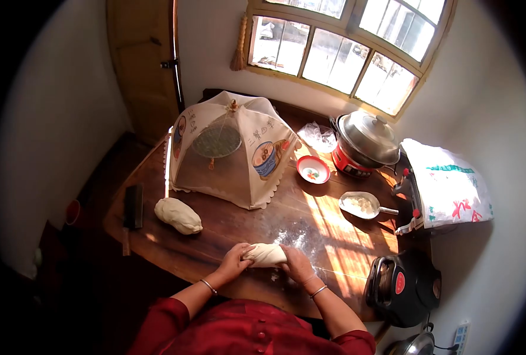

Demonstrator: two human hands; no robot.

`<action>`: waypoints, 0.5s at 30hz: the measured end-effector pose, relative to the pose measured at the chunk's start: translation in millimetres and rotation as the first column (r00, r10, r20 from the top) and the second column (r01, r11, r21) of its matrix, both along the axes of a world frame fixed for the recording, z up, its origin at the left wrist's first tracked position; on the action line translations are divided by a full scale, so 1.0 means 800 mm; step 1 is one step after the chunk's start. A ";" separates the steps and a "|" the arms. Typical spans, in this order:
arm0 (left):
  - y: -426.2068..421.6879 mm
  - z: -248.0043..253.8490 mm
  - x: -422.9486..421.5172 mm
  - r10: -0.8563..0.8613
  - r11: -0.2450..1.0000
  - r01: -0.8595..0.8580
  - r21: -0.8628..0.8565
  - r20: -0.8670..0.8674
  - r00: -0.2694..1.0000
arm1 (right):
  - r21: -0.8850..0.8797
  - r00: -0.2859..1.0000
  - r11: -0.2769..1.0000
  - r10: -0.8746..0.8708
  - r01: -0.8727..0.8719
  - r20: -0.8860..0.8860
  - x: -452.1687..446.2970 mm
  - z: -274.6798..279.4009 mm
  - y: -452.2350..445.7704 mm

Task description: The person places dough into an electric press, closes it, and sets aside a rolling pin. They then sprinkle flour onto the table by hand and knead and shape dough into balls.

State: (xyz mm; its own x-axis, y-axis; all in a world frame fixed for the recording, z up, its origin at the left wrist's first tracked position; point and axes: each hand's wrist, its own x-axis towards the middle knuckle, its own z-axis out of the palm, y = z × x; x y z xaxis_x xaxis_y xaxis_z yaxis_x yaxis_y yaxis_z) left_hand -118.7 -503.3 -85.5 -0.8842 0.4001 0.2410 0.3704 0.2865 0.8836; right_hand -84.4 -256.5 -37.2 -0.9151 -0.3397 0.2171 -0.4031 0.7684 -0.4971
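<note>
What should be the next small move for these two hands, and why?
Probably slide the dough piece slightly forward and right, onto the white powder, which may reduce sticking: the left hand and right hand hold its ends, and the powder lies just beyond it.

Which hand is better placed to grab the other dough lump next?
Probably the left hand: it's nearer the far-left dough lump. The right hand is farther off; both hold the front dough.

A wooden table (227, 222) (brown) carries a cleaver (133, 208).
</note>
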 end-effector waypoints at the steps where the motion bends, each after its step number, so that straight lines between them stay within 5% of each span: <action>1: 0.000 -0.006 -0.003 0.003 1.000 -0.003 0.000 -0.002 1.000 | -0.032 0.991 0.995 -0.088 0.092 0.105 -0.005 0.004 -0.004; 2: -0.001 -0.008 -0.006 0.008 0.999 -0.010 0.037 0.035 0.999 | -0.053 0.962 0.981 -0.171 0.186 0.212 -0.009 0.005 -0.009; 4: -0.004 -0.012 -0.010 0.014 0.997 -0.019 0.074 0.072 0.997 | -0.150 0.976 0.967 -0.193 0.207 0.103 -0.017 -0.015 -0.011; 6: -0.006 -0.008 -0.013 0.007 0.993 -0.023 0.119 0.131 0.991 | -0.388 0.750 0.736 -0.241 0.555 0.616 -0.020 -0.010 -0.013; 7: -0.007 -0.006 -0.014 0.008 0.993 -0.023 0.119 0.131 0.991 | -0.472 0.686 0.652 -0.103 0.594 0.720 -0.020 -0.021 -0.009; 8: -0.009 0.007 -0.012 -0.013 0.997 0.003 0.083 0.122 0.992 | -0.472 0.685 0.651 -0.103 0.594 0.721 -0.014 -0.018 -0.010; 10: -0.010 0.019 -0.006 -0.037 0.998 0.032 0.047 0.118 0.992 | -0.553 0.565 0.393 0.097 0.735 0.819 0.001 -0.012 -0.011; 14: -0.002 0.037 0.010 -0.062 0.996 0.055 0.075 0.094 0.994 | -0.576 0.534 0.334 0.217 0.746 0.818 0.021 -0.054 0.006; 15: 0.003 0.041 0.010 -0.051 0.997 0.042 0.070 0.125 0.991 | -0.577 0.567 0.260 0.120 0.774 0.815 0.023 -0.061 0.001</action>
